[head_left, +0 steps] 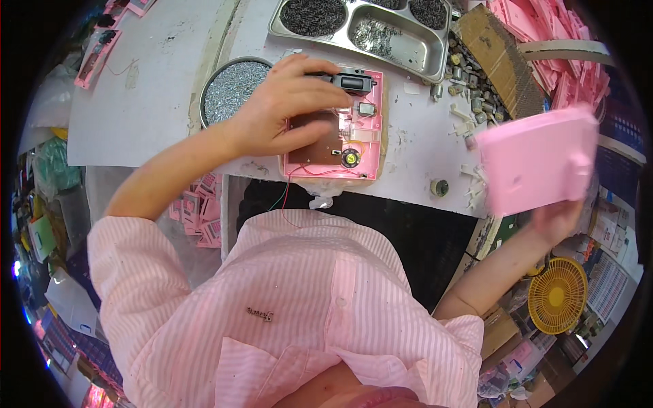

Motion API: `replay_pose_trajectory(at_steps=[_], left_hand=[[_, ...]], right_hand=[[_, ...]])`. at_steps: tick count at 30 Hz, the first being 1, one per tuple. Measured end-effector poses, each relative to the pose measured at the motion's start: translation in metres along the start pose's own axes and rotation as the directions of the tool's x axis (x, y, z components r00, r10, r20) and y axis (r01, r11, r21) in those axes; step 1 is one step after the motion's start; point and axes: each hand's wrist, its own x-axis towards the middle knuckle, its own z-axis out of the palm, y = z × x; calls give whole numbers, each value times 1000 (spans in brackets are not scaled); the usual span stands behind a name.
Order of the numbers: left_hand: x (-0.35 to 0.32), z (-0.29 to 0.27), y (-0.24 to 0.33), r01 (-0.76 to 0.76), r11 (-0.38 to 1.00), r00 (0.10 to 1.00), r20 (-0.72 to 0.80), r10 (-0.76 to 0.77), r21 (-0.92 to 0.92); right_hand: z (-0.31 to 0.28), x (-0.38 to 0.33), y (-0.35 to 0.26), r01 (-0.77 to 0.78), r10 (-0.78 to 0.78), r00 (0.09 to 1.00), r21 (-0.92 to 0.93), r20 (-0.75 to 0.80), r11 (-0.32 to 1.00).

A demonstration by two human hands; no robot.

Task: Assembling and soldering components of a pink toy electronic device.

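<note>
In front of me a pink plastic housing [371, 136] lies on the table with its inside facing up. It holds a brown circuit board [311, 145], a small motor [367, 109], a round black part with a yellow middle [350, 158] and a black block [354, 83] along its far edge. My left hand [282, 109] lies over the housing's left side, fingers stretched out and partly covering the board and block. Off to the right, my right hand [559, 221] grips a pink plastic cover [537, 163] by its lower edge, raised and somewhat blurred. Thin red and green wires trail from the housing toward me.
A round tin of small screws [235, 88] stands left of the housing. Beyond it sits a metal compartment tray [435, 61] with small dark and silver parts. Small motors [476, 88], white plastic pieces [462, 117], a cardboard strip [500, 58] and piled pink parts [554, 41] occupy the right.
</note>
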Motion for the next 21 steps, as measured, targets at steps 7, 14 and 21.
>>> replay_pose_trajectory(at_steps=[7,14,21], left_hand=[[28,-17,58,270,331,879,91,-468,-904],[-8,10,59,534,707,698,-231,-678,-463],[-17,34,50,572,745,697,-275,-662,-344]], right_hand=[[159,-40,72,-401,380,895,45,233,915],[162,-118,101,-49,330,842,-548,427,835],[154,-128,122,256,300,805,-755,513,604]])
